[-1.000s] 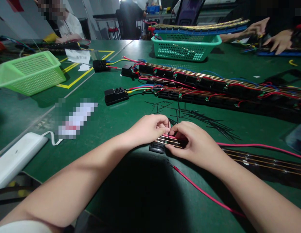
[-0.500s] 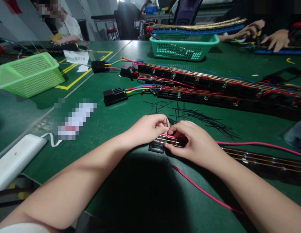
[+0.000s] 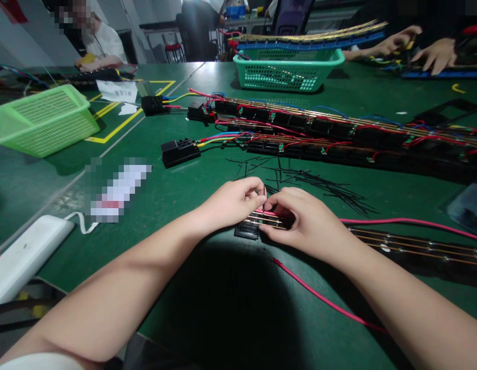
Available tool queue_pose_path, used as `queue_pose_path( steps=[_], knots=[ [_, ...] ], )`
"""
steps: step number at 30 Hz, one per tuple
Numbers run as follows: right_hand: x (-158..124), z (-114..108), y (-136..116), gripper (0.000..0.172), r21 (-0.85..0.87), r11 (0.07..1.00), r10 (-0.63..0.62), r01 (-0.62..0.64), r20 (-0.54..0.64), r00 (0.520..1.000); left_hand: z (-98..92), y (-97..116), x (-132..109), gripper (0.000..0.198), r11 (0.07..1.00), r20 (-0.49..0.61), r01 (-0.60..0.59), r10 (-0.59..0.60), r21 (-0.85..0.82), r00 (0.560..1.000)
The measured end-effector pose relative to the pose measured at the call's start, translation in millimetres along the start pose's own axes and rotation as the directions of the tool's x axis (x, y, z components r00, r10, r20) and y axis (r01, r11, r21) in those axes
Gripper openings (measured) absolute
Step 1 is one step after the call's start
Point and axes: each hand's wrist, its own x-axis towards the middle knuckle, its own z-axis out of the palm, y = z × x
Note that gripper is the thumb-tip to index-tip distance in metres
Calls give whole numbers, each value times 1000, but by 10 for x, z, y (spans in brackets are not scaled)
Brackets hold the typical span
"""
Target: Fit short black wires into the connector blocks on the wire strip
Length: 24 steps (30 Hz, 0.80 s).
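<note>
Black strip (image 3: 415, 252) runs lengthwise from ctr to R edge of frame, red wire (image 3: 396, 221) along its upper side. L hand (image 3: 240, 199), nearer strip's left end, pinches thin black tie (image 3: 264, 190), fingertips closed; R hand (image 3: 303, 216) straddles strip, thumb + index apart, firm hold unclear.

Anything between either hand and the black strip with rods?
Nothing visible blocks it: the left hand and right hand are both at the black strip's left end. A red wire runs along its far side; a thin black tie stands between the hands. Loose black ties lie beyond. Under the hands, can't tell.
</note>
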Motion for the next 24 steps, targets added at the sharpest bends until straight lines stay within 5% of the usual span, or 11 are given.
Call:
queue_pose_path(
  steps=[12,24],
  knots=[
    [-5,0,14,19,9,1000,0,0,5,1000,4,-43,5,5,990,34,-10,15,-139,999],
    [1,1,12,18,28,999,22,-22,9,1000,0,0,-27,6,1000,18,-30,30,-10,999]
  ],
)
